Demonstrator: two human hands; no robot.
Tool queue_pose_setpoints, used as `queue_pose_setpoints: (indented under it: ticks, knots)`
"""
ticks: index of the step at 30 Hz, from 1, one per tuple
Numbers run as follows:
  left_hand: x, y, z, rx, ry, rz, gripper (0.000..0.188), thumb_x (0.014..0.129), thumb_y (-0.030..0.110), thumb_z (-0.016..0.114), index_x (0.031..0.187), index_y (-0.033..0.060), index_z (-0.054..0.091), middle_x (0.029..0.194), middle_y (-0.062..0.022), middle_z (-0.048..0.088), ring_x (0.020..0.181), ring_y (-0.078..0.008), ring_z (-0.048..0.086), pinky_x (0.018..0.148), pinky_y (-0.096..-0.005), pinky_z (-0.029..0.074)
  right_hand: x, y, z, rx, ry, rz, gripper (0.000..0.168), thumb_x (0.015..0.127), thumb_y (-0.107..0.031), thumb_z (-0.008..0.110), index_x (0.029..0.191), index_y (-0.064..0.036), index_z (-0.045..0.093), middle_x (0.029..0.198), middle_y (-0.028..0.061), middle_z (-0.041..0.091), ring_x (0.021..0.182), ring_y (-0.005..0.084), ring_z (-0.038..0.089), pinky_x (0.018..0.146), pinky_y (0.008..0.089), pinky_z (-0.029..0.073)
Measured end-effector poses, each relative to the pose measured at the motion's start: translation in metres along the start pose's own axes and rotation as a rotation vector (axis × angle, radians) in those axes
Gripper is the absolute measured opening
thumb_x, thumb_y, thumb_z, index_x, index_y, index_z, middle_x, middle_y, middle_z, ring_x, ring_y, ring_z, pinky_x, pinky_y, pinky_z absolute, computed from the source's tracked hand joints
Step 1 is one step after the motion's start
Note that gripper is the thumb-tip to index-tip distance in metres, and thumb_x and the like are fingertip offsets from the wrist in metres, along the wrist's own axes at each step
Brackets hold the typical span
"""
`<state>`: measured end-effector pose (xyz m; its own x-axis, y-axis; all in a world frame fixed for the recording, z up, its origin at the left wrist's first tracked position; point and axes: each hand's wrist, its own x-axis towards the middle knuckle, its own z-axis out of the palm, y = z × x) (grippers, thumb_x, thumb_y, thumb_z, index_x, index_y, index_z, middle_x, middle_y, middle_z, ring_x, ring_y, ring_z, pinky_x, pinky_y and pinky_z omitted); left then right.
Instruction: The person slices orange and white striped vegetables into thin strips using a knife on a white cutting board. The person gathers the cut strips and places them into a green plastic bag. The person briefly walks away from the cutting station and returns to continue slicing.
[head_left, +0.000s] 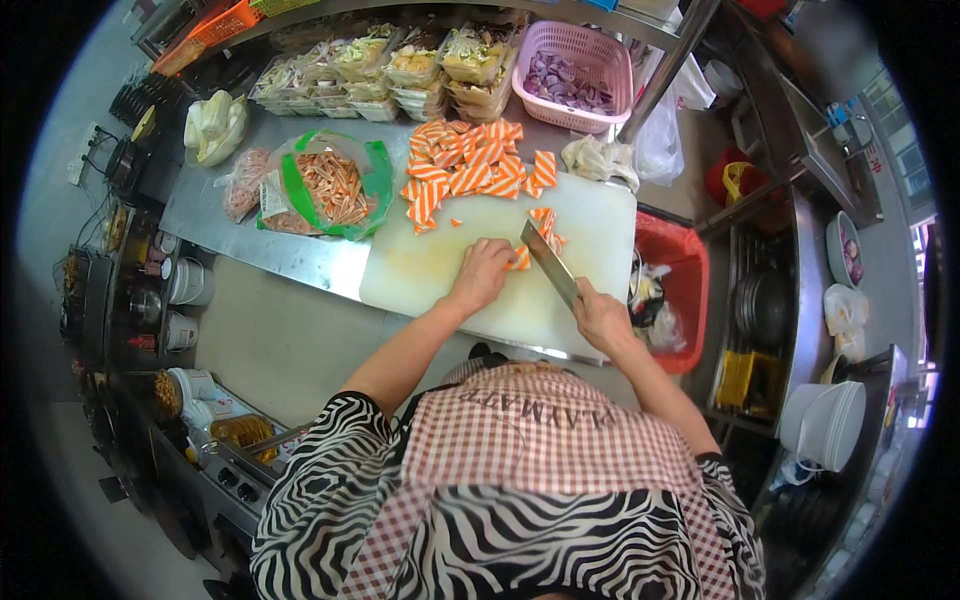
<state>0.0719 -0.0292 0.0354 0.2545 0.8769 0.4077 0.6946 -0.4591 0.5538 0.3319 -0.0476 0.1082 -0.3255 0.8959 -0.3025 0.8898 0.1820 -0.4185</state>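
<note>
My right hand is closed round the handle of a cleaver, its blade slanting over the white cutting board. The fingertips of my left hand rest on a small orange-and-white striped packet, left of the blade. More striped pieces lie just beyond the blade. A heap of striped packets covers the board's far edge and the metal counter behind it. Left of the board stands an open green and clear plastic bag full of thin orange-and-white sticks.
Stacked clear food containers and a pink basket of cut onions stand at the back, below a metal shelf. A crumpled cloth lies near the shelf post. A red-lined bin adjoins the board's right side. A bowl of pale leaves is far left.
</note>
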Motion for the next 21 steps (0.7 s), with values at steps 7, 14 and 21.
queue_pose_setpoints:
  ticks: [7,14,21]
  knots:
    - [0.002,-0.001,-0.001,0.036,-0.069,0.089,0.029,0.078,-0.001,0.059,0.104,0.0113,0.064,0.115,-0.0034,0.062,0.108,-0.0268,0.054,0.091,-0.0403,0.040,-0.008,-0.007,-0.022,-0.131,0.048,-0.168,0.027,0.092,-0.015,0.049,0.119,-0.012,0.048,0.086,0.0223,0.068,0.079,0.0431,0.066,0.069,0.0544,0.050]
    - [-0.001,0.005,0.012,0.065,0.043,0.041,0.018,0.084,0.006,0.057,0.100,0.0106,0.065,0.114,-0.0032,0.062,0.108,-0.0258,0.054,0.091,-0.0407,0.039,0.017,0.000,0.003,-0.169,-0.019,-0.169,0.028,0.091,-0.013,0.048,0.120,-0.010,0.048,0.087,0.0196,0.069,0.081,0.0410,0.066,0.069,0.0531,0.051]
    - [-0.004,-0.001,0.016,0.080,0.066,0.051,0.023,0.083,0.005,0.060,0.105,0.0105,0.065,0.115,-0.0043,0.061,0.108,-0.0270,0.053,0.092,-0.0412,0.039,0.012,-0.013,-0.020,-0.172,-0.069,-0.178,0.031,0.092,-0.014,0.047,0.122,-0.010,0.046,0.087,0.0223,0.068,0.082,0.0423,0.066,0.073,0.0531,0.051]
